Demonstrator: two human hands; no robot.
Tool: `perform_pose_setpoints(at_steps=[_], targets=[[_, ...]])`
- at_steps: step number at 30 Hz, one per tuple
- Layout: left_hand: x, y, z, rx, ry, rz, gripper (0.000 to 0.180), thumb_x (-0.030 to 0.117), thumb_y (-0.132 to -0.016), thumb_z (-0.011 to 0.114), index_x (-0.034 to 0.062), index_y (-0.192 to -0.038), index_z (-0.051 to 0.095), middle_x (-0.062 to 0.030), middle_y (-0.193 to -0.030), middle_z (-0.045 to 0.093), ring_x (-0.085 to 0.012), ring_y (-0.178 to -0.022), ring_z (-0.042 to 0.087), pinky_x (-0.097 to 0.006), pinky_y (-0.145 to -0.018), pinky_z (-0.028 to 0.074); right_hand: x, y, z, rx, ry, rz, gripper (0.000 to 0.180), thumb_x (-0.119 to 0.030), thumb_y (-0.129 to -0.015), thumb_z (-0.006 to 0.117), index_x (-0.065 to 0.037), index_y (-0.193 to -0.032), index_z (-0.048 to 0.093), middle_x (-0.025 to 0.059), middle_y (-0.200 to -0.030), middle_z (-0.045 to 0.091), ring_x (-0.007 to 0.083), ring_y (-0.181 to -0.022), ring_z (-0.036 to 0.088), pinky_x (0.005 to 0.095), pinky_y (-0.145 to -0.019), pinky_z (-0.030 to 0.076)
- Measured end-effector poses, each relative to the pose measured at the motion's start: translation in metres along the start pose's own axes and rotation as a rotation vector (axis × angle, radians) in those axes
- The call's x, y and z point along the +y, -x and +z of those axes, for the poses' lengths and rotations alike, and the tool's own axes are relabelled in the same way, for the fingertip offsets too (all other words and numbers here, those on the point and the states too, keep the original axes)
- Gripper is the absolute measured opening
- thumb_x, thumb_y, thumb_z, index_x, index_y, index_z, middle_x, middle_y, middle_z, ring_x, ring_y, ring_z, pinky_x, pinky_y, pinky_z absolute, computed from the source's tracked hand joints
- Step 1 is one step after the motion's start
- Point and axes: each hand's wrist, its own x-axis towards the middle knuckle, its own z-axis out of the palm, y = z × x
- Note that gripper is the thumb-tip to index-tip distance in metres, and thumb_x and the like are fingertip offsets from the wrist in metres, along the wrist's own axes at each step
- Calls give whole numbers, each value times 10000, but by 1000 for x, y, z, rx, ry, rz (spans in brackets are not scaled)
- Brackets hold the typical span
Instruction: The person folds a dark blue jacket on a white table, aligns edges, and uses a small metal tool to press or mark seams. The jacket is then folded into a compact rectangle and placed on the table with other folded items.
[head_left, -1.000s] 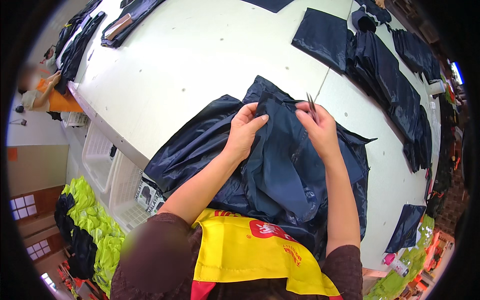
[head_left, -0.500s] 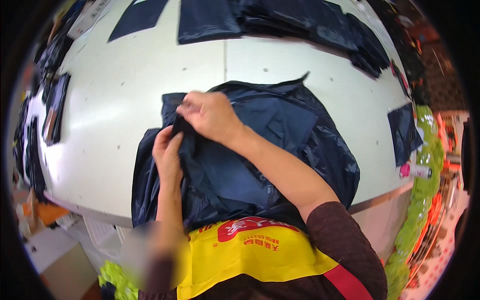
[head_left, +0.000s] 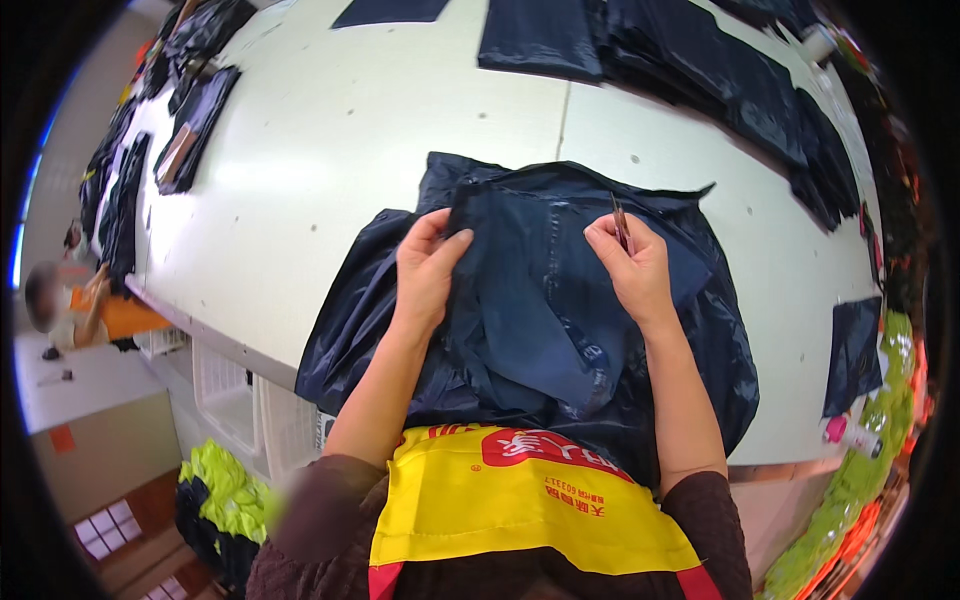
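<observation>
While the L hand (head_left: 432, 265) pinches the edge of the navy garment (head_left: 530, 260), fingers clamped on cloth, it'd prob. help to pull that edge flat & taut. Garment's bunched on the near side of the table (head_left: 500, 130), btwn both forearms. R hand (head_left: 640, 270) has its fingers wrapped round small snips (head_left: 622, 230), blades up; best to aim tips clear of cloth, imo.

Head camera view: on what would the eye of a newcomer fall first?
Most likely the bright yellow apron at the lower centre. Above it, dark navy fabric spreads over the pale table, pinched by the left hand, while the right hand holds a small pointed tool.
</observation>
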Motion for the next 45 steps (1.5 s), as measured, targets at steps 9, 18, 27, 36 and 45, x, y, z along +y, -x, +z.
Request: perform_pose_setpoints(at_steps=[9, 18, 27, 36, 45], targets=[[5, 6, 2, -14, 35, 6, 247, -38, -836, 588, -17, -1082, 569, -50, -963, 631, -80, -823, 593, -206, -748, 486, -31, -55, 59, -268, 60, 18, 281, -189, -806, 687, 15, -990, 624, -48, -637, 467, 26, -588, 399, 186, -530, 321], [3, 3, -7, -52, -32, -19, 256, -43, -830, 594, -29, -1084, 571, -51, -978, 630, -88, -859, 592, -214, -786, 487, -43, -67, 79, -262, 206, -121, 171, -134, -820, 665, 29, -861, 634, 30, -728, 635, 83, -661, 552, 219, -620, 446], [6, 2, -3, -60, 26, -57, 274, -24, -824, 615, -21, -1093, 564, -55, -984, 632, -96, -860, 597, -216, -797, 486, -32, -79, 69, -221, -3, -73, 196, -189, -864, 624, 6, -852, 615, 15, -671, 582, 64, -595, 503, 207, -539, 398], [6, 2, -2, -46, 29, -68, 272, -32, -823, 617, -18, -1090, 566, -53, -995, 629, -93, -876, 591, -221, -806, 486, -21, -78, 66, -191, -113, 6, 192, -190, -855, 646, 1, -854, 633, -10, -679, 574, 43, -601, 491, 188, -534, 382], [20, -2, 7, 5, -410, 274, 367, 13, -803, 634, -8, -1158, 543, -92, -1119, 582, -91, -943, 573, -215, -710, 485, -44, -67, 68, -314, 141, -112, 131, -125, -843, 645, 0, -871, 625, -23, -701, 563, 46, -659, 475, 201, -598, 390]])
